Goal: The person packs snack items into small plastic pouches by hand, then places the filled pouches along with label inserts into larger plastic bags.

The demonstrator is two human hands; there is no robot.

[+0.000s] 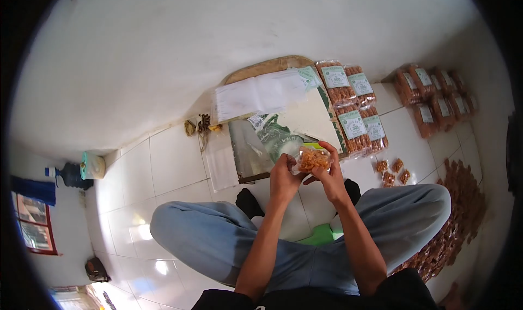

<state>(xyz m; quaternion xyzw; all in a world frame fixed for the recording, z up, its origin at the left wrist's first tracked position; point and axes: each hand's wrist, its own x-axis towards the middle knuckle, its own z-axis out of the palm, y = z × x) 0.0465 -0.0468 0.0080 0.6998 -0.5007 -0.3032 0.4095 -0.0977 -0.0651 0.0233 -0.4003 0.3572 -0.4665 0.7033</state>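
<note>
Between my two hands is a small clear plastic packet of orange-brown crunchy snack (pixel 314 160), held above the near edge of a low board. My left hand (pixel 284 177) grips the packet's left side. My right hand (pixel 330 180) has its thumb across the front and fingers behind the right side. Behind the packet, a bright yellow-green item (pixel 313 145) is partly hidden. On the board lie a green-and-white printed plastic sheet (pixel 275 133) and a stack of white plastic bags (pixel 256 95).
Labelled snack packs (pixel 353 126) stand right of the board, with more packs (pixel 426 119) farther right. Several small packets (pixel 388 178) lie near my right knee. A large brown pile (pixel 460 201) covers the floor at right. A water jug (pixel 73 175) is far left.
</note>
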